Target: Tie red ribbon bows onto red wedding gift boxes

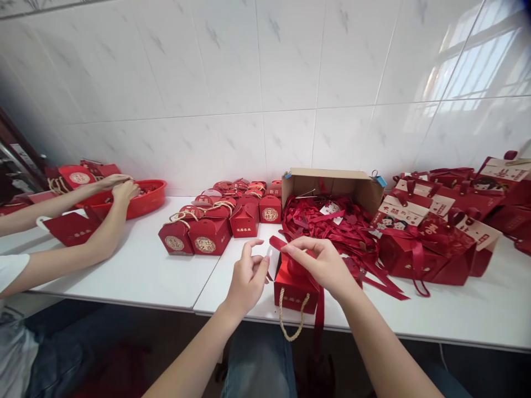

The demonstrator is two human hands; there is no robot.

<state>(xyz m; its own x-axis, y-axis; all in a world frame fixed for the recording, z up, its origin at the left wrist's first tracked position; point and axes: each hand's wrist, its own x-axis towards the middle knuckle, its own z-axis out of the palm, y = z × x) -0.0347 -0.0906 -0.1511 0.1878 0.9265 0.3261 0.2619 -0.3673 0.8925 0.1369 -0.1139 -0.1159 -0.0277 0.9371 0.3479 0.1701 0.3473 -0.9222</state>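
Right hand (322, 262): pinches the red ribbon (277, 242) | left hand (248, 278): just beside it, fingers bent; I cannot tell if it grips something | red box (293, 297): below both hands, at front edge of the table (448, 312), rope handle (291, 338) hanging

Left hand (248, 277) and right hand (326, 261) bare; forearms (379, 334) bare; faded blue denim (259, 362).

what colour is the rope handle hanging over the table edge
The rope handle is beige, seen in the head view.
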